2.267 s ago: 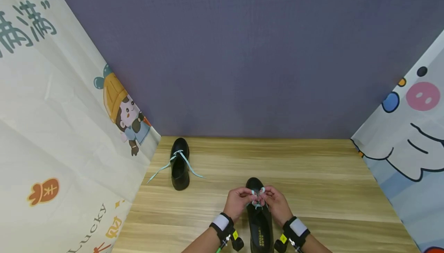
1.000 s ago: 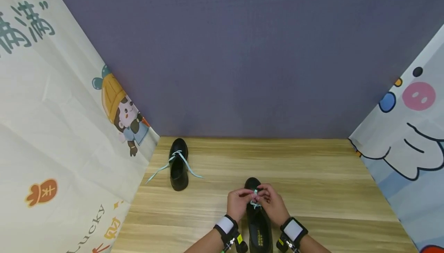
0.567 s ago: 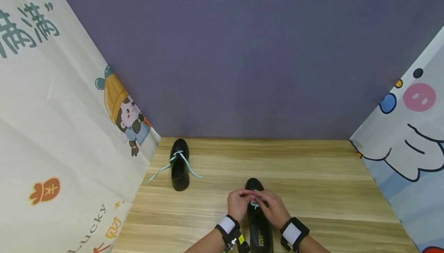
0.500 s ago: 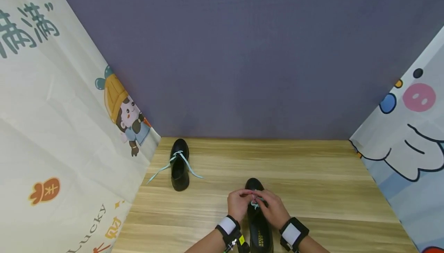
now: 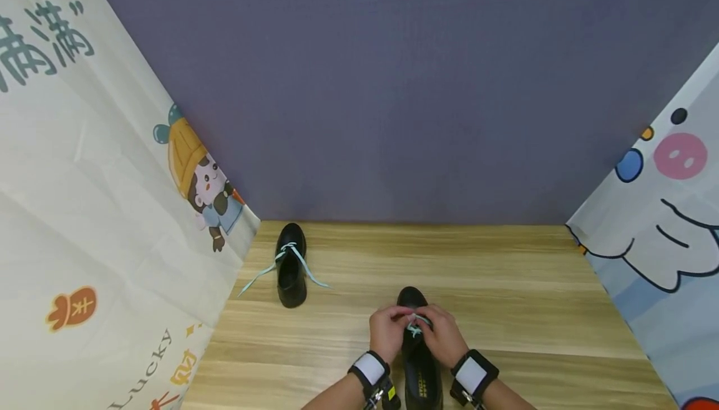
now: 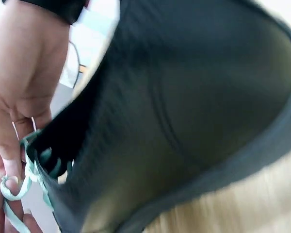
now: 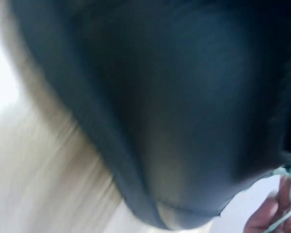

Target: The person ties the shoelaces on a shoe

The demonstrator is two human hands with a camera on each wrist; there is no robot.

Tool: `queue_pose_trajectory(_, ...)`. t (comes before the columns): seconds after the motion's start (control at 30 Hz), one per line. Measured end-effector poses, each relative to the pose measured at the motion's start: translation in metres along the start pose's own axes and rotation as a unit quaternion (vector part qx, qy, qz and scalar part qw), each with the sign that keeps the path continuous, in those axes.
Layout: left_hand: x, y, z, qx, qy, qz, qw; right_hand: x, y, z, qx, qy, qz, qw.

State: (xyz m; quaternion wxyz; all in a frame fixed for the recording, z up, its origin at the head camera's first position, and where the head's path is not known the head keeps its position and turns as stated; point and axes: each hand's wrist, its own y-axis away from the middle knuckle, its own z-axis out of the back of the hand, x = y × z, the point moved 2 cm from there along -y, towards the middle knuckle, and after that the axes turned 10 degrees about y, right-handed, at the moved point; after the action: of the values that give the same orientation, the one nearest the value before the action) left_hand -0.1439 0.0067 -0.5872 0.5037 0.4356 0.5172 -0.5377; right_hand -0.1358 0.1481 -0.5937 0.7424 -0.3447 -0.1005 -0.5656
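a pale wood-grain counter (image 5: 522, 297), its streaks running left to right, meets an upright blue-grey backdrop (image 5: 410, 85) at its far edge. a white printed cloth (image 5: 84, 198) slopes along the left side with a cartoon child in a yellow hat, and a pale printed sheet (image 5: 663, 229) with a pink snout flanks the right. the near shoe (image 5: 418, 360), black, sits upright on the counter in front of the person, right of centre. its toe points away toward the backdrop, its long axis running front to back with the toe slightly left. the left hand (image 5: 387, 334) and right hand (image 5: 447, 338) both pinch its mint lace (image 5: 414, 330) above the tongue, fingertips close together. the far shoe (image 5: 291, 285) stands well apart at far left, toe also away, lace ends splayed loose.
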Motion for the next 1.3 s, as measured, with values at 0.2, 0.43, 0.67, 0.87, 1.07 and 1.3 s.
queue_pose_trajectory(0.2,-0.001,-0.002,0.002,0.020,-0.050,-0.063,0.9966,-0.002,-0.004,0.002,0.034,-0.058,-0.065,0.9956)
queue_pose_trajectory(0.43,0.002,-0.004,0.003,0.054,-0.068,-0.051,0.9949,-0.009,-0.001,0.000,0.088,-0.154,-0.086,0.9803)
queue_pose_trajectory(0.67,0.002,-0.011,0.007,0.125,-0.101,-0.064,0.9849,-0.017,0.001,0.001,0.118,-0.187,-0.034,0.9748)
queue_pose_trajectory(0.87,0.000,-0.018,0.010,0.170,-0.102,-0.056,0.9786,-0.015,0.000,0.003,0.095,-0.188,0.007,0.9775)
queue_pose_trajectory(1.07,0.004,-0.018,0.011,0.200,-0.069,0.022,0.9771,-0.015,0.002,0.003,0.015,-0.130,0.084,0.9878)
queue_pose_trajectory(1.3,0.007,-0.018,0.011,0.159,-0.028,0.051,0.9856,-0.014,0.003,0.000,-0.041,-0.117,0.130,0.9838)
